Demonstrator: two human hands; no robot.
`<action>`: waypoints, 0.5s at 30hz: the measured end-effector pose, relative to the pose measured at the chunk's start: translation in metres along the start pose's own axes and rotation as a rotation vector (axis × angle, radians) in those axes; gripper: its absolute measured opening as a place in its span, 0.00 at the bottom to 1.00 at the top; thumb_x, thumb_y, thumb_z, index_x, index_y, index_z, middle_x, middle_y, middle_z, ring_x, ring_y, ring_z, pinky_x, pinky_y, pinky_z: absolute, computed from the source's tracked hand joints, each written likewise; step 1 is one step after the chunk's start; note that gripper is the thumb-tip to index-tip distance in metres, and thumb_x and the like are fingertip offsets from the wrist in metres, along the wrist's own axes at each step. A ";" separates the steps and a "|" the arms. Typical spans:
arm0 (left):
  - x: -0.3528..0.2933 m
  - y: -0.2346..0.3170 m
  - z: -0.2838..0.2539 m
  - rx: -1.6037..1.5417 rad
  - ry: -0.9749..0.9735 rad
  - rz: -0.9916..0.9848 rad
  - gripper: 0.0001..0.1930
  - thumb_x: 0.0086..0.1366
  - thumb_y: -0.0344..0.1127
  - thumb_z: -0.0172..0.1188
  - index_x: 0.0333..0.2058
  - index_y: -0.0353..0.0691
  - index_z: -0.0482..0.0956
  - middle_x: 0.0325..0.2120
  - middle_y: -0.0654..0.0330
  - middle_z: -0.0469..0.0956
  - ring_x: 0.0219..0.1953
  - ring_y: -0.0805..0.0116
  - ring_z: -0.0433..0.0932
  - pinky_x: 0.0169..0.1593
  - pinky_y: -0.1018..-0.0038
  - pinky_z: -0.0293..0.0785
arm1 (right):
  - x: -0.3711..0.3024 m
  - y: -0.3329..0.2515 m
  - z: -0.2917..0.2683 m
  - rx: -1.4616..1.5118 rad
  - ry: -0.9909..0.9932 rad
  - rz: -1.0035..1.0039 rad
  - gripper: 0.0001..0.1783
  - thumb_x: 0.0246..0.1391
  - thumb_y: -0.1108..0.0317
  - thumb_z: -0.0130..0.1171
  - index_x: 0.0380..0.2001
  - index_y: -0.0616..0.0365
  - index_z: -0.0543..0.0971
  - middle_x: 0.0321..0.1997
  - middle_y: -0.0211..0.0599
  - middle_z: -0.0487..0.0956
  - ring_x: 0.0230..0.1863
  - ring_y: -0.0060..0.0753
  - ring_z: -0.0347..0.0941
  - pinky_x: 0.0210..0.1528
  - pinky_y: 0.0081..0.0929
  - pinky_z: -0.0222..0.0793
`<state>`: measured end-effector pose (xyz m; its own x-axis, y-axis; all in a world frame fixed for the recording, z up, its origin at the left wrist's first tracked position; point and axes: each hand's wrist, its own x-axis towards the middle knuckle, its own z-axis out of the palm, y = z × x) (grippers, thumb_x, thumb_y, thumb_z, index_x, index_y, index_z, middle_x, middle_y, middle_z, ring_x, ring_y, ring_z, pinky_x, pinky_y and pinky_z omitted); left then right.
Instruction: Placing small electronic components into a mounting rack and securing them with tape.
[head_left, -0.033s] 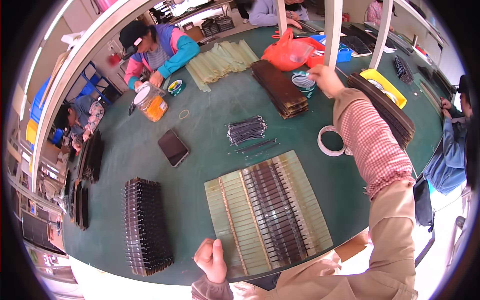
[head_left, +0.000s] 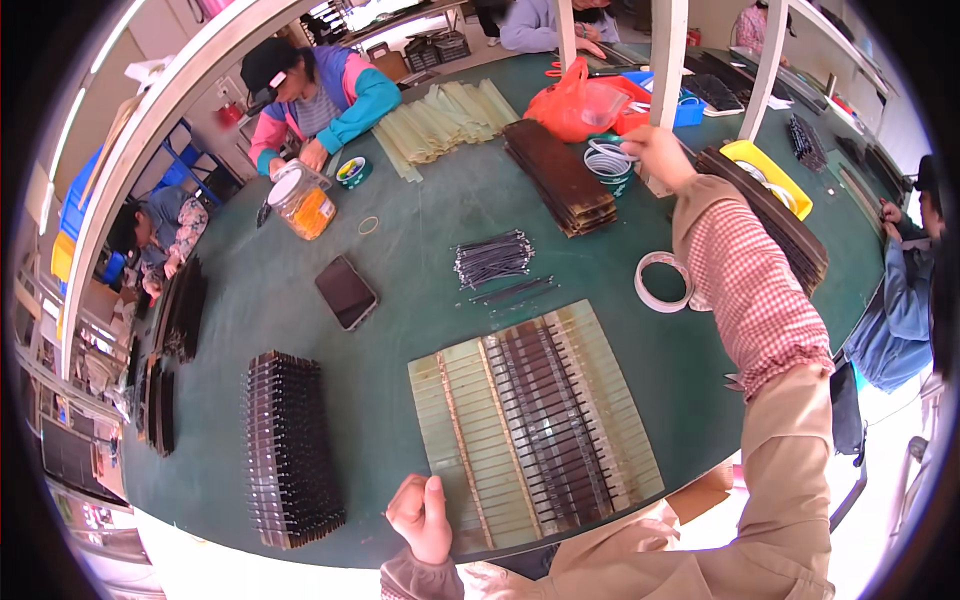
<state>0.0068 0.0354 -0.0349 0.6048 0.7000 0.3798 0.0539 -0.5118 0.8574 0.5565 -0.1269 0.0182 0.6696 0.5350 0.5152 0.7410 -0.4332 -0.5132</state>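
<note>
My right hand [head_left: 662, 155] reaches far across the table, its fingers pinching the edge of a pale ring [head_left: 610, 158]. That ring sits at the mouth of a round green container [head_left: 615, 183]. My left hand [head_left: 422, 515] is closed with the thumb up, by the near left corner of a ribbed panel [head_left: 460, 400]; nothing shows in it. Pale green strips lie side by side in the panel, with a band of dark strips [head_left: 550, 420] and clear tape across it. Beyond the panel lies a pile of thin dark pieces with pale ends [head_left: 494, 260].
A stack of dark strips [head_left: 283, 450] stands left of the panel, near a phone [head_left: 347, 292]. A white tape roll [head_left: 663, 282], brown strip stacks [head_left: 560, 180], a yellow tray [head_left: 767, 175] and a red bag [head_left: 572, 103] surround my right arm. A co-worker [head_left: 320, 110] sits across, behind a clear jar [head_left: 302, 205].
My right hand has shifted slightly right, and the pale ring now shows raised toward its fingertips. My left hand stays in nearly the same place.
</note>
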 end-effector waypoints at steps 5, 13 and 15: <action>-0.002 -0.002 -0.004 -0.016 -0.041 0.072 0.18 0.66 0.25 0.52 0.16 0.34 0.62 0.12 0.63 0.64 0.16 0.78 0.59 0.21 0.77 0.52 | -0.021 -0.046 -0.046 0.113 0.136 0.106 0.09 0.57 0.69 0.57 0.35 0.62 0.82 0.27 0.39 0.79 0.33 0.33 0.76 0.43 0.27 0.69; 0.003 0.025 -0.002 -0.250 -0.121 -0.069 0.13 0.72 0.35 0.46 0.42 0.32 0.75 0.34 0.57 0.78 0.37 0.68 0.75 0.47 0.72 0.69 | -0.148 -0.193 -0.048 0.754 -0.444 0.002 0.11 0.65 0.70 0.49 0.42 0.67 0.76 0.31 0.31 0.74 0.35 0.23 0.71 0.42 0.23 0.67; 0.005 0.045 0.010 -0.501 -0.168 -0.147 0.16 0.72 0.37 0.46 0.48 0.30 0.74 0.40 0.54 0.78 0.43 0.65 0.76 0.53 0.68 0.68 | -0.187 -0.223 -0.048 0.787 -0.605 -0.023 0.10 0.64 0.72 0.49 0.42 0.66 0.76 0.32 0.32 0.74 0.35 0.24 0.71 0.41 0.24 0.67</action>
<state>0.0199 0.0111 0.0026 0.7400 0.6362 0.2183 -0.2132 -0.0859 0.9732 0.2685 -0.1652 0.0688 0.3540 0.9122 0.2066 0.3615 0.0703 -0.9297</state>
